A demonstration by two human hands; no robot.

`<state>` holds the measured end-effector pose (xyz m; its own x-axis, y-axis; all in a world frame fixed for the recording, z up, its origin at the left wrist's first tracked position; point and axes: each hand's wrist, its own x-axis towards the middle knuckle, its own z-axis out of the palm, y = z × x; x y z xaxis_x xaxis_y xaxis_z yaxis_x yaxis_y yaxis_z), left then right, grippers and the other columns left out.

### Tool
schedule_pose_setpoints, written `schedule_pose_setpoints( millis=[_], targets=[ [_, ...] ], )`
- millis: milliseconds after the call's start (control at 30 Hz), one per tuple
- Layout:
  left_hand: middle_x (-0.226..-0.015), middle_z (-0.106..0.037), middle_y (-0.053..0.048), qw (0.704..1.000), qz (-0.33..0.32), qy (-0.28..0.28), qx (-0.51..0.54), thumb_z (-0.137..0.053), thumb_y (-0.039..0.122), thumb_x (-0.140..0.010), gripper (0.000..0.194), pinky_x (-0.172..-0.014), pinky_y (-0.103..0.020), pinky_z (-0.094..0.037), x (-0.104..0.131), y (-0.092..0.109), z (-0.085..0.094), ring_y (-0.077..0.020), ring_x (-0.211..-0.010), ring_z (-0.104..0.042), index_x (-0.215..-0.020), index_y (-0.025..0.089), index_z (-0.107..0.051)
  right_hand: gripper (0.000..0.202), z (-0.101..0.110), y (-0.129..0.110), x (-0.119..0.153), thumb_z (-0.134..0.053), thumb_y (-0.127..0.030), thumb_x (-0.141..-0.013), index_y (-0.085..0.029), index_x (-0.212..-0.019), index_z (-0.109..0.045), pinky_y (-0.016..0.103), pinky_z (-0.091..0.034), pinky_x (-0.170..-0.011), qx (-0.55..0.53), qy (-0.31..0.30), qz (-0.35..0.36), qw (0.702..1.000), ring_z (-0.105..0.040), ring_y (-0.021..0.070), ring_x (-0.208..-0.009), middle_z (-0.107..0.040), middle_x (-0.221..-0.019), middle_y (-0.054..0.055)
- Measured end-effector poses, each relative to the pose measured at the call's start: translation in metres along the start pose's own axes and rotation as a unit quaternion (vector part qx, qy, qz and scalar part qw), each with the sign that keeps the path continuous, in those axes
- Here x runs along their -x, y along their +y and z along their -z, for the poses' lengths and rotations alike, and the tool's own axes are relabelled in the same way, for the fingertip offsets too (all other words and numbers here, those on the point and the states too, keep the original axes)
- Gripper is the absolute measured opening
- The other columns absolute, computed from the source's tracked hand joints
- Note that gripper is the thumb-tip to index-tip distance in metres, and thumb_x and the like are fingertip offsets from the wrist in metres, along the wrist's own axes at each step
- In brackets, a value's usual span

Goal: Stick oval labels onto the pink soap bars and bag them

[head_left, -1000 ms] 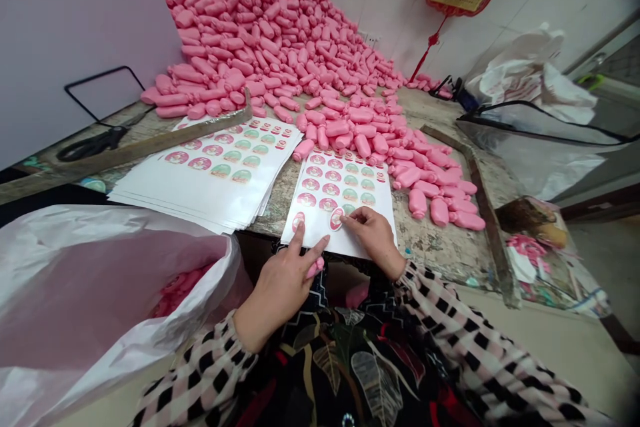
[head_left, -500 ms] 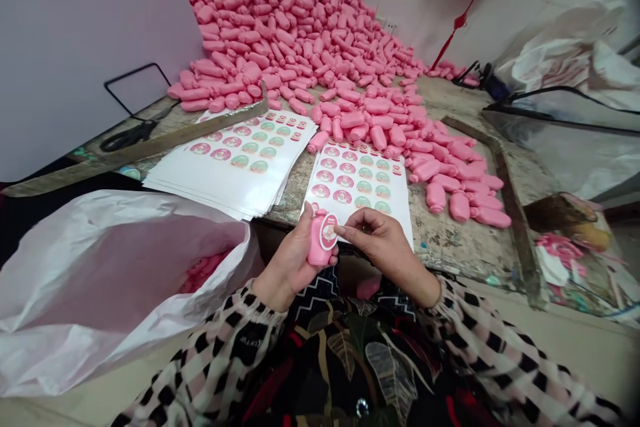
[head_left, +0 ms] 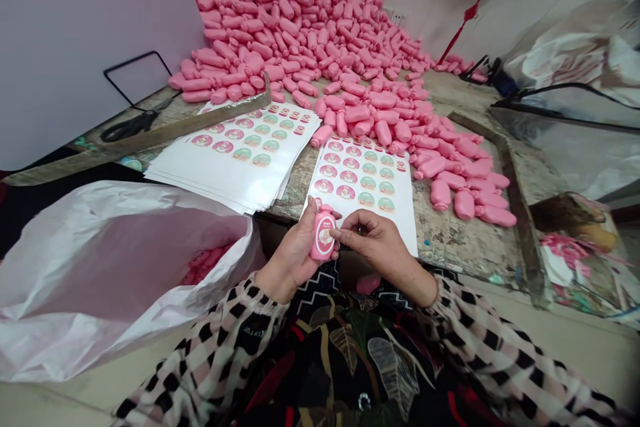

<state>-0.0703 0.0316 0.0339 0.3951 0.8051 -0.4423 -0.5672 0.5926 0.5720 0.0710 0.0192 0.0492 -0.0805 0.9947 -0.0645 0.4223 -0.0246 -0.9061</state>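
Observation:
My left hand (head_left: 293, 257) is wrapped round a small pink plastic bottle (head_left: 318, 252), held upright over my lap at the table's front edge. An oval pink-and-white sticker (head_left: 325, 235) lies on the bottle's front face. From the right, my right hand (head_left: 383, 244) meets the sticker's right edge with the thumb tip, its other fingers curled in. Just beyond the hands lies a sheet of stickers (head_left: 360, 180) with pink and green labels. A stack of similar sheets (head_left: 225, 174) sits to its left.
A large heap of pink bottles (head_left: 300, 20) covers the back of the table. An open white sack (head_left: 100, 267) with pink items inside stands at the left. Black scissors (head_left: 130, 126) and a wooden strip (head_left: 165, 136) lie at the left, another strip (head_left: 515, 207) at the right.
The sticker, which stuck out past the bottle's right side, now lies flatter on its front. The bottle has turned slightly, and the view has shifted a little.

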Motion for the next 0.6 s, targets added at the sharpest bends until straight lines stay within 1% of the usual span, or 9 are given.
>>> schedule_pose_setpoints(
  millis=[200,267,333,400,467,500,533,567,600],
  targets=[
    [-0.061,-0.053,0.001,1.000,-0.010,0.004,-0.017,-0.040,0.063,-0.081,0.051,-0.037,-0.021,-0.044,0.000,-0.001,-0.002,-0.0096,-0.043,-0.051,-0.093,0.016,-0.053,0.027,-0.002,0.003,0.000,-0.064,-0.047,-0.071,-0.021,-0.070,-0.060,0.028,-0.044,-0.059,0.014,-0.005,0.006,1.000,-0.055,0.0146,-0.061,-0.064,-0.067,0.000],
    [-0.061,-0.052,0.001,1.000,-0.013,0.003,-0.026,-0.038,0.066,-0.080,0.053,-0.039,-0.023,-0.046,0.001,-0.001,-0.001,-0.0104,-0.044,-0.052,-0.095,0.017,-0.052,0.026,-0.002,0.005,0.000,-0.062,-0.047,-0.073,-0.021,-0.071,-0.060,0.028,-0.043,-0.059,0.024,-0.011,0.011,1.000,-0.055,0.0145,-0.061,-0.064,-0.067,0.000],
    [-0.061,-0.052,0.002,0.999,-0.012,-0.011,-0.044,-0.039,0.066,-0.079,0.052,-0.041,-0.025,-0.049,0.004,0.000,0.001,-0.0114,-0.047,-0.053,-0.095,0.018,-0.050,0.026,-0.001,0.005,0.001,-0.060,-0.046,-0.075,-0.021,-0.073,-0.060,0.027,-0.041,-0.059,0.050,-0.015,0.015,0.999,-0.055,0.0142,-0.062,-0.063,-0.067,-0.001],
    [-0.064,-0.053,0.002,0.996,-0.010,-0.041,-0.079,-0.052,0.058,-0.078,0.043,-0.045,-0.027,-0.051,0.009,0.002,0.004,-0.0121,-0.051,-0.055,-0.097,0.019,-0.047,0.023,0.002,0.004,0.003,-0.058,-0.044,-0.078,-0.021,-0.074,-0.060,0.026,-0.040,-0.059,0.095,-0.016,0.030,0.995,-0.055,0.0138,-0.064,-0.063,-0.069,0.000],
    [-0.070,-0.055,0.003,0.991,-0.004,-0.070,-0.114,-0.067,0.038,-0.074,0.039,-0.050,-0.027,-0.052,0.014,0.004,0.008,-0.0122,-0.057,-0.057,-0.100,0.021,-0.043,0.019,0.006,-0.001,0.006,-0.056,-0.040,-0.080,-0.021,-0.077,-0.061,0.025,-0.038,-0.061,0.168,-0.020,0.069,0.983,-0.054,0.0138,-0.068,-0.061,-0.074,0.000],
    [-0.072,-0.056,0.003,0.989,0.000,-0.081,-0.125,-0.070,0.029,-0.072,0.040,-0.053,-0.028,-0.053,0.016,0.006,0.010,-0.0121,-0.059,-0.057,-0.101,0.022,-0.042,0.019,0.008,-0.003,0.008,-0.054,-0.039,-0.081,-0.022,-0.078,-0.062,0.026,-0.038,-0.063,0.212,-0.015,0.091,0.973,-0.054,0.0142,-0.071,-0.061,-0.076,0.001],
    [-0.072,-0.056,0.003,0.987,0.005,-0.090,-0.131,-0.070,0.024,-0.072,0.041,-0.055,-0.029,-0.053,0.018,0.007,0.012,-0.0121,-0.060,-0.058,-0.101,0.023,-0.041,0.020,0.010,-0.006,0.008,-0.053,-0.039,-0.083,-0.022,-0.078,-0.062,0.026,-0.037,-0.064,0.251,-0.003,0.110,0.962,-0.053,0.0148,-0.073,-0.060,-0.079,0.002],
    [-0.073,-0.056,0.003,0.986,0.010,-0.099,-0.131,-0.068,0.022,-0.073,0.039,-0.058,-0.031,-0.053,0.019,0.007,0.014,-0.0120,-0.060,-0.058,-0.100,0.022,-0.041,0.023,0.011,-0.007,0.009,-0.051,-0.041,-0.083,-0.022,-0.079,-0.063,0.027,-0.036,-0.066,0.278,0.012,0.120,0.953,-0.053,0.0153,-0.075,-0.059,-0.080,0.003],
    [-0.073,-0.057,0.003,0.986,0.016,-0.106,-0.128,-0.066,0.022,-0.075,0.035,-0.061,-0.033,-0.054,0.020,0.008,0.015,-0.0119,-0.061,-0.058,-0.099,0.022,-0.041,0.025,0.012,-0.008,0.008,-0.051,-0.044,-0.083,-0.022,-0.079,-0.063,0.027,-0.036,-0.067,0.285,0.028,0.120,0.951,-0.053,0.0155,-0.076,-0.059,-0.082,0.003]
  ],
)
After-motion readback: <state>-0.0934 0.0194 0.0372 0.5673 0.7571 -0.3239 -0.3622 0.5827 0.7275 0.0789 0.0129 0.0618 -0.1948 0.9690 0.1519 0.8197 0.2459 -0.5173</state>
